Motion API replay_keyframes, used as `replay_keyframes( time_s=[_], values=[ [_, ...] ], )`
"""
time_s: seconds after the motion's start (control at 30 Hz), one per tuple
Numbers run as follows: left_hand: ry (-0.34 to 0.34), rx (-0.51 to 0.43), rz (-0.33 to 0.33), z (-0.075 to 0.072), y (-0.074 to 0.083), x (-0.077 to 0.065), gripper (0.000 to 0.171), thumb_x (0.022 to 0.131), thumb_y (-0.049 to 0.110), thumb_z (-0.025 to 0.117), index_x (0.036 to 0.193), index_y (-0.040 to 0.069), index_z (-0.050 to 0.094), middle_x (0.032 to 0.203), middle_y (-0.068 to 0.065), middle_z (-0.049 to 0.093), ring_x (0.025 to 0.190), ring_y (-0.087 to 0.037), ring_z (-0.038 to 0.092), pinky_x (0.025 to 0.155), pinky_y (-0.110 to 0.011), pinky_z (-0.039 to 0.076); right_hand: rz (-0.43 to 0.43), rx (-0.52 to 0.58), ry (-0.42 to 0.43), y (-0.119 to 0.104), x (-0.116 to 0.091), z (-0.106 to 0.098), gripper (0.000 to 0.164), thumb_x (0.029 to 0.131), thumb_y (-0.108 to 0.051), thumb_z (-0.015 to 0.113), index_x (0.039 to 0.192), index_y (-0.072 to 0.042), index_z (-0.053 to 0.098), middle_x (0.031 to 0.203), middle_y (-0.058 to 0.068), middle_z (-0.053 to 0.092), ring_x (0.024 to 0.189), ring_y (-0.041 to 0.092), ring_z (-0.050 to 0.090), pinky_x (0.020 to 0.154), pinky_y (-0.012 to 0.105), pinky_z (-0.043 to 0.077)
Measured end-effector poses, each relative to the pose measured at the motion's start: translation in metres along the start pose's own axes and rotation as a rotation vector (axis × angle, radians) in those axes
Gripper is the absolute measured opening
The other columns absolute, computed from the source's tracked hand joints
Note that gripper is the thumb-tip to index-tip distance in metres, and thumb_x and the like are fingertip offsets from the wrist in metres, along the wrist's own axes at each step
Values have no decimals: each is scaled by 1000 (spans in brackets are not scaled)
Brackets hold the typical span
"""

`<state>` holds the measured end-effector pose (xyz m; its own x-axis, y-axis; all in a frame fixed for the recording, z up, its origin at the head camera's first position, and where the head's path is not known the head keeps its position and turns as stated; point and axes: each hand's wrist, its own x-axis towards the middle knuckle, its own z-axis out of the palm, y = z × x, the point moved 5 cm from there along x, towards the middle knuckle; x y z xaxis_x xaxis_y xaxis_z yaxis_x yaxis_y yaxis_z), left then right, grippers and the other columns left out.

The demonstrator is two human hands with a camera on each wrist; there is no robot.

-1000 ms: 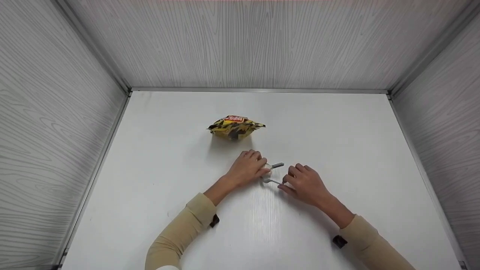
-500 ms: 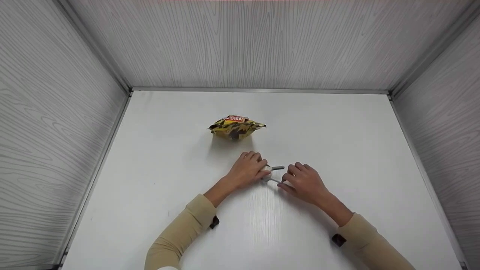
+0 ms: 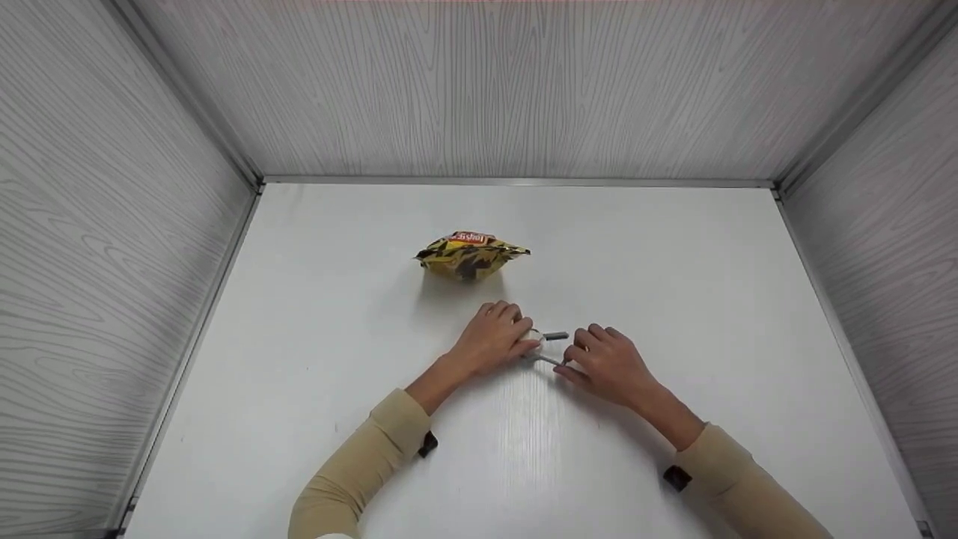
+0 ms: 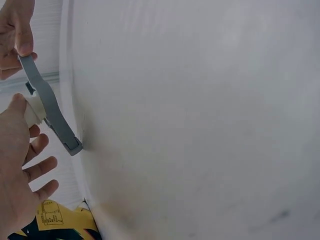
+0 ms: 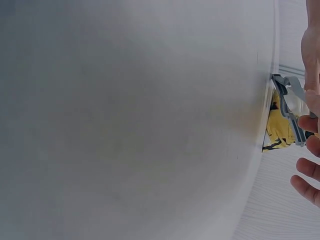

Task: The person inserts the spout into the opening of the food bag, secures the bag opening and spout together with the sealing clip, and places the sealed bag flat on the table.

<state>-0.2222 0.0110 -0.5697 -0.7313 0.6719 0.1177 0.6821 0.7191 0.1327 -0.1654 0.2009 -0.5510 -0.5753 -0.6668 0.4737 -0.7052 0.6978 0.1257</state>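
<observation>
Pale wood-grain panels (image 3: 486, 90) enclose a smooth white table (image 3: 673, 247). Near its middle, the left hand (image 3: 490, 340) pinches the cream-white round part (image 4: 34, 112) of a grey plastic two-legged clip (image 4: 51, 105); the right hand (image 3: 610, 367) pinches the end of one leg. Spreading or steadying the parted legs seems the step in hand, and the next move probably calls for firm grips at both ends. Toward the far edge, slightly left of centre, sits a yellow-and-black foil crisp bag (image 3: 468, 263), the left hand partly between it and the clip.

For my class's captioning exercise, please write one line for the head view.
Left hand and right hand hold a grey clip; a bag sits beyond on the white table.
</observation>
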Motion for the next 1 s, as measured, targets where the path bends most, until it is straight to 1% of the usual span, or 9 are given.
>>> replay_keyframes(
  time_s=[0.07, 0.3, 0.43, 0.77, 1.0],
  values=[
    [9, 5, -1, -2, -1, 0, 43, 110, 53, 45, 114, 15, 65, 117, -7, 66, 116, -26, 62, 108, -46, 49, 3, -5, -9, 1, 0, 0, 31, 83, -44, 89, 84, -17, 75, 82, 0, 64, 75, 19, 61, 64, 34, 54],
    [-18, -4, -32, -7, -6, -3, 45, 110, 55, 43, 115, 16, 64, 120, -7, 65, 121, -26, 61, 111, -47, 47, 9, -16, -55, 2, 0, -1, 30, 85, -45, 87, 84, -17, 75, 82, 0, 65, 76, 19, 61, 66, 35, 56],
    [-2, -2, -38, -11, -9, -6, 45, 109, 56, 43, 113, 16, 64, 118, -7, 65, 120, -27, 61, 110, -46, 48, 14, -16, -77, 4, -1, 0, 29, 86, -44, 86, 85, -17, 75, 83, -1, 65, 76, 19, 60, 68, 35, 57],
    [28, -6, -48, -16, -17, -15, 43, 108, 54, 47, 107, 14, 62, 115, -8, 64, 119, -28, 61, 108, -47, 49, 2, -35, -134, 7, -5, 4, 31, 88, -46, 84, 83, -18, 72, 83, 0, 64, 76, 19, 59, 66, 35, 54],
    [16, 0, -65, -17, -20, -22, 42, 109, 52, 47, 111, 14, 63, 116, -8, 64, 118, -28, 60, 108, -47, 49, -18, -59, -157, 7, -7, 7, 33, 89, -47, 82, 84, -17, 71, 84, 0, 63, 77, 19, 58, 67, 35, 54]
  ],
)
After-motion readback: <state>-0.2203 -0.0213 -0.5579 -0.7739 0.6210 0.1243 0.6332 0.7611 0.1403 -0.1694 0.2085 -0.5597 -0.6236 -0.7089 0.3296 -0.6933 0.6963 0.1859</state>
